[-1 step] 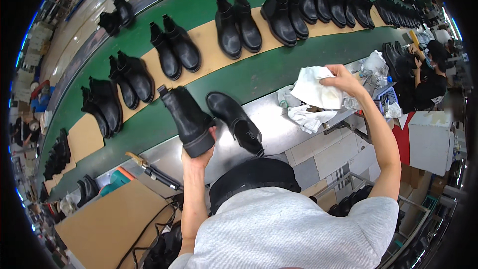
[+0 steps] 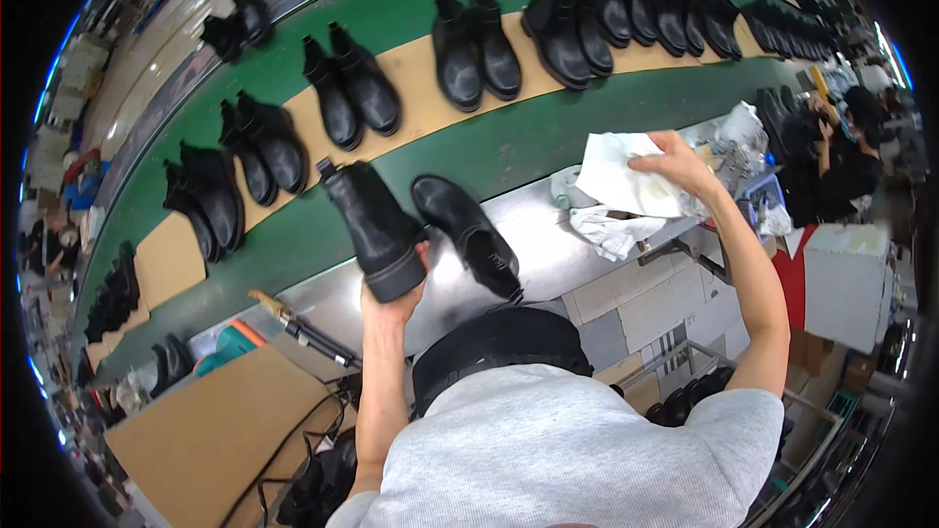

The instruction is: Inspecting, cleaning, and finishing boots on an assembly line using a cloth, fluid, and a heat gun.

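Observation:
My left hand (image 2: 393, 301) grips a black ankle boot (image 2: 374, 220) by its heel and holds it upright above the steel worktable (image 2: 553, 240). A second black boot (image 2: 468, 235) lies on its side on the table just right of it. My right hand (image 2: 677, 162) reaches out to the right and is closed on a crumpled white cloth (image 2: 618, 176), above more white cloth (image 2: 606, 227) lying at the table's edge.
Behind the table runs a green conveyor belt (image 2: 509, 142) carrying several pairs of black boots (image 2: 474, 44) on tan boards. A wooden-handled tool (image 2: 298, 328) and a cardboard sheet (image 2: 210, 435) lie at the lower left. Another person (image 2: 851, 152) works at the right, near a white box (image 2: 846, 284).

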